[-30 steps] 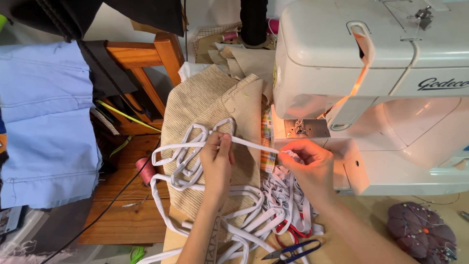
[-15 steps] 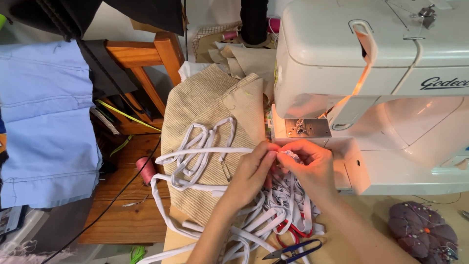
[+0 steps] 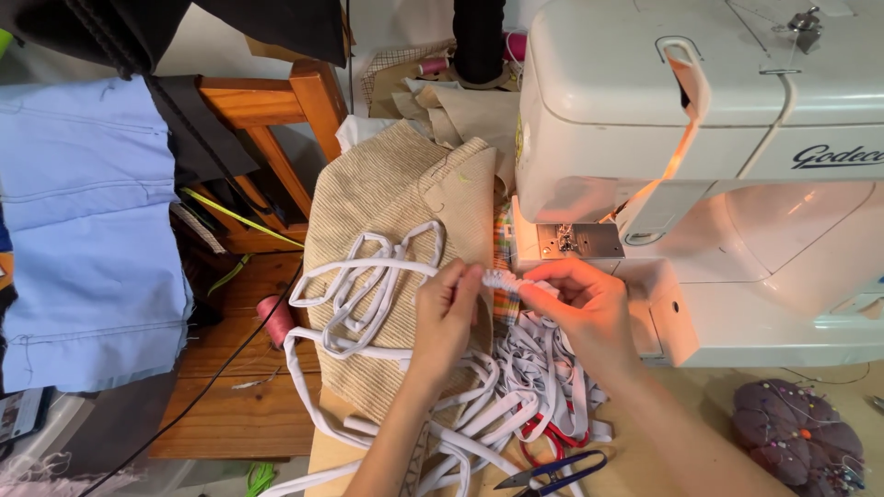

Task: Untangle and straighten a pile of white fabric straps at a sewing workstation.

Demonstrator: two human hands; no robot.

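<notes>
1. Compared with one second ago, the left hand (image 3: 448, 308) has moved rightward along the white strap (image 3: 368, 267); it was pinching the strap well apart from the right hand, and now sits just beside it
2. Half a second ago the two hands were almost touching at the fingertips; now a short gathered, crinkled stretch of the strap shows between them
3. The right hand (image 3: 580, 308) has stayed in nearly the same place, just in front of the sewing machine (image 3: 737, 184) and below its metal needle plate (image 3: 580, 239)
4. The left hand is closed in a pinch, thumb and fingers grasping the strap where the bunched part begins
5. The right hand is likewise pinched shut on the other end of that bunched part, fingers curled under
6. The strap is a narrow, flat white band; from the left hand it runs out to the left in a taut line, then loops loosely over a beige woven cloth (image 3: 387, 193)
7. More of the same band lies in a tangled heap below the hands, on the table (image 3: 700, 405) edge
8. Blue-handled snips (image 3: 552, 469) lie at the near edge of that heap, partly over something red that cannot be made out
9. A purple pincushion (image 3: 796, 433) stuck with pins sits at the lower right, well apart from the hands
10. A pink thread spool (image 3: 274, 317) lies on the wooden surface to the left
</notes>
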